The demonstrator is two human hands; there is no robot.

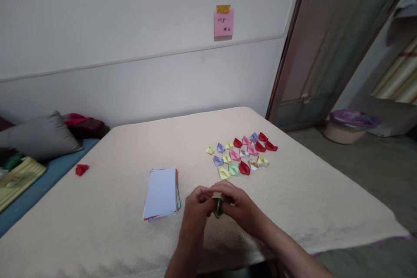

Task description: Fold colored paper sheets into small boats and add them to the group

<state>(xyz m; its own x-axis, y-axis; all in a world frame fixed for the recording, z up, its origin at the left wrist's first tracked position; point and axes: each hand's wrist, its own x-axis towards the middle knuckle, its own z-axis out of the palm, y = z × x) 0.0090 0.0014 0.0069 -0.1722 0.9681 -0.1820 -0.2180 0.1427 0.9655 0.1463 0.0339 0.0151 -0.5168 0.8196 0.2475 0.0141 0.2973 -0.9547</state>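
Between both hands, close to the front edge of the cloth-covered surface, is a small folded green paper boat [218, 206]. My left hand [197, 205] grips its left side, with the thumb at the opening. My right hand [239, 205] holds the right side, fingers curled round the back. Parts of the boat are hidden behind the fingers. Just beyond the hands lie several folded paper boats [235, 155] in red, pink, yellow, purple, green and patterned white. To the left of my left hand rests a stack of coloured paper [161, 193] with a pale blue sheet on top.
A red folded paper piece [81, 169] lies far left on the beige cloth [124, 208]. Beyond that edge are a grey pillow [41, 137] and a yellow packet [21, 180]. A pink note [223, 24] hangs on the wall. A lined bin [347, 132] stands on the floor at right.
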